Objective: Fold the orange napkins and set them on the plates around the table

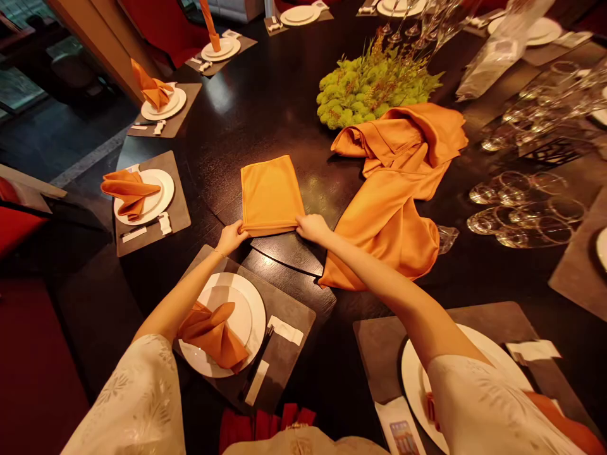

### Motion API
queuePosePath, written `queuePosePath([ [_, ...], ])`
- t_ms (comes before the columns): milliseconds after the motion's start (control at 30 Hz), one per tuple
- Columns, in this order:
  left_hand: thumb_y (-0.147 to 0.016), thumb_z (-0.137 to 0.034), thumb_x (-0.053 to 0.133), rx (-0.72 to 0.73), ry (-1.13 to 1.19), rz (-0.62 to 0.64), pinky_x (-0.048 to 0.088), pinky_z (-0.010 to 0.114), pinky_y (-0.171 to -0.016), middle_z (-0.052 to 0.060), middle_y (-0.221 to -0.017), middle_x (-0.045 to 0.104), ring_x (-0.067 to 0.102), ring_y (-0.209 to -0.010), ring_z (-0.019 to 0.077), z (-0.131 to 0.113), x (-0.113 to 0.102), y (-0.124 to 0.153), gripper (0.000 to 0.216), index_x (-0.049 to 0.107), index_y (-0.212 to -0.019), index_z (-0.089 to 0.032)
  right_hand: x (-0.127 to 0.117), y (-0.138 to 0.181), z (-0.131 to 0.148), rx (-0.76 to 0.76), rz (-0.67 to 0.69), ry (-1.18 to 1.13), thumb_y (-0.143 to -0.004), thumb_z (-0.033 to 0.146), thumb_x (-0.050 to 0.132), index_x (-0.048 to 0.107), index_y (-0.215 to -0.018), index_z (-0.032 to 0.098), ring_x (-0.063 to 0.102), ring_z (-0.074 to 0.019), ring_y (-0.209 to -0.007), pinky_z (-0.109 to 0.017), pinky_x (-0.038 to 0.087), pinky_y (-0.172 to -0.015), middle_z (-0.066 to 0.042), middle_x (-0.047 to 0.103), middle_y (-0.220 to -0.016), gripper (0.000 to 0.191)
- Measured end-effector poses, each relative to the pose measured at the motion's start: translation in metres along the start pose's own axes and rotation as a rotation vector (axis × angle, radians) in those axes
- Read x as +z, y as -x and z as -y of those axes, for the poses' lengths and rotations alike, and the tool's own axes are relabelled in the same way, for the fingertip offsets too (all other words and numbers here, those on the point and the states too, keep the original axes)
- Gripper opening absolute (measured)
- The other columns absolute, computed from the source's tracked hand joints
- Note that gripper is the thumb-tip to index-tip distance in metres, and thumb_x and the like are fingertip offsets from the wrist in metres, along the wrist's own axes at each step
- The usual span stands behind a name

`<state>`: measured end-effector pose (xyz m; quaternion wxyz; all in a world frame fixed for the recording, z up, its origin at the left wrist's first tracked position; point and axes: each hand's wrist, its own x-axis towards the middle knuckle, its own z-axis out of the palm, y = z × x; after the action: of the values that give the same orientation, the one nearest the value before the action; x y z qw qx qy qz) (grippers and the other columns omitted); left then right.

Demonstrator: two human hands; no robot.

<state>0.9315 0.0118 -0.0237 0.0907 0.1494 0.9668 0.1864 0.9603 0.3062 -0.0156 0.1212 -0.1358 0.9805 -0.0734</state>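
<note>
A folded orange cloth napkin [272, 193] lies as a near-square on the dark round table. My left hand [231, 237] pinches its near left corner between thumb and fingers. At the near right corner, my right hand [313, 227] is closed on the same napkin. To the right, a heap of loose, crumpled orange napkins [393, 221] reaches close to my right forearm. Beneath my left forearm stands a white plate [258, 303] bearing a shaped orange napkin [215, 335].
Green floral centrepiece [365, 88] stands beyond the heap. Several glasses [521, 208] cluster at right, near a plastic-wrapped bundle [497, 50]. Place settings ring the table, with a plate [165, 189] at left and another plate [412, 379] under my right arm.
</note>
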Motion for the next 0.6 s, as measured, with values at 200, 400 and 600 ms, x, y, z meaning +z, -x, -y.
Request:
queuePosePath([
  [200, -0.069, -0.030, 0.060, -0.262, 0.024, 0.028, 0.042, 0.026, -0.069, 0.007, -0.093, 0.064, 0.060, -0.085, 0.0204, -0.001, 0.004, -0.030, 0.032, 0.056, -0.098, -0.017, -0.023, -0.033, -0.033, 0.436, 0.262, -0.411, -0.071, 0.021, 0.062, 0.068, -0.086, 0.012, 0.061, -0.0131, -0.064, -0.019, 0.043, -0.060, -0.005, 0.067, -0.075, 0.019],
  [400, -0.052, -0.020, 0.072, -0.476, 0.026, 0.101, 0.043, 0.028, -0.067, 0.010, -0.095, 0.064, 0.061, -0.090, 0.0258, -0.011, 0.003, -0.054, 0.034, 0.058, -0.082, -0.018, -0.026, -0.053, -0.020, 0.540, 0.179, -0.315, -0.055, 0.015, 0.070, 0.064, -0.096, 0.010, 0.063, -0.0197, -0.083, -0.022, 0.047, -0.064, -0.011, 0.066, -0.093, 0.041],
  [600, -0.048, -0.007, 0.070, -0.605, 0.640, 0.081, 0.032, 0.020, -0.046, -0.005, -0.051, 0.050, 0.052, -0.049, 0.0117, -0.010, -0.007, -0.054, 0.033, 0.050, -0.071, -0.018, -0.005, -0.056, -0.024, 0.579, 0.035, -0.660, -0.057, 0.011, 0.065, 0.056, -0.072, 0.015, 0.059, -0.0132, -0.061, -0.020, 0.046, -0.056, -0.001, 0.060, -0.066, 0.018],
])
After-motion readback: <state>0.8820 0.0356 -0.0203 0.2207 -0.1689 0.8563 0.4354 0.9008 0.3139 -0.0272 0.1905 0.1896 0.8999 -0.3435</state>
